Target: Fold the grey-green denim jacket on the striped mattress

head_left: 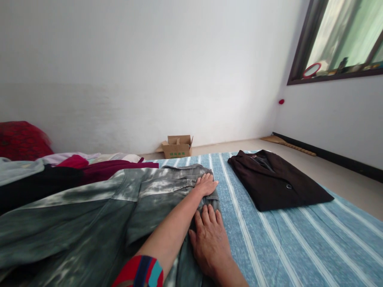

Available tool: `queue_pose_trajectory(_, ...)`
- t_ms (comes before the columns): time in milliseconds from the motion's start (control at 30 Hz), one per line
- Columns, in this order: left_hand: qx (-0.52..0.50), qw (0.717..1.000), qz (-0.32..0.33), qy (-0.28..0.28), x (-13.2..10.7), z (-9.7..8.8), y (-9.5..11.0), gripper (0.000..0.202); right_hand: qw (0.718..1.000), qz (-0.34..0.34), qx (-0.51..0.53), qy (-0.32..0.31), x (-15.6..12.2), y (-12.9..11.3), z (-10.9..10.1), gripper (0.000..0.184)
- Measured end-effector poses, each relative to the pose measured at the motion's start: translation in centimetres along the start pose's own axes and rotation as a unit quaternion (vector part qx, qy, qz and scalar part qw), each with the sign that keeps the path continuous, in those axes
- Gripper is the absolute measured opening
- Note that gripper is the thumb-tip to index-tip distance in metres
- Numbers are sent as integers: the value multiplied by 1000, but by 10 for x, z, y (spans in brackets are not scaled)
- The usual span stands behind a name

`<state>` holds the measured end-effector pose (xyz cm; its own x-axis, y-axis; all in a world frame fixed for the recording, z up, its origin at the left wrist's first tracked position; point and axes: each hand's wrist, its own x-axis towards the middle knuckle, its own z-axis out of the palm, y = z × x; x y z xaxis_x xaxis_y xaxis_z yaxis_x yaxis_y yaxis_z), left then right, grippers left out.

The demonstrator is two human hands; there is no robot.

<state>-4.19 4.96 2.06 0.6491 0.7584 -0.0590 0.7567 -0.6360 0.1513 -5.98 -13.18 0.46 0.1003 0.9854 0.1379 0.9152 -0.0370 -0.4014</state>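
Note:
A grey-green mottled jacket (98, 211) lies spread on the striped bed, with one part folded over near its right side. My left hand (206, 184) rests flat on the far right part of the jacket, by a small strap or cuff, fingers stretched out. Nearer to me, my right hand (211, 239) lies palm down along the jacket's right edge, its fingers apart and pointing away from me. Neither hand grips anything that shows. To the right of both hands sits a folded dark brown blazer (278, 183) with one button showing.
More clothes in maroon (104, 171), black and pale colours lie at the left, beside a red bundle (24, 139). Beyond the blue striped bedsheet (239, 239) stands an open cardboard box (178, 148) by the wall. A broom (287, 145) lies on the floor at right, below a window.

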Motion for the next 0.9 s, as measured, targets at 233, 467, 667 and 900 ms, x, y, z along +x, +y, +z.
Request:
queue_pose_trajectory(233, 12, 999, 14, 32, -4, 3, -1, 43, 1000, -4, 10, 1, -1, -1, -5, 56)
queue_pose_trajectory(467, 0, 999, 13, -47, 10, 1, -8, 63, 1000, -2, 8, -6, -1, -1, -8, 57)
queue_pose_trajectory(667, 6, 999, 21, -36, 8, 0, -7, 59, 1000, 1, -2, -11, -1, -2, -8, 57)
queue_pose_trajectory(900, -9, 999, 24, -33, 10, 2, -8, 60, 1000, -1, -6, -10, -1, -1, -7, 57)
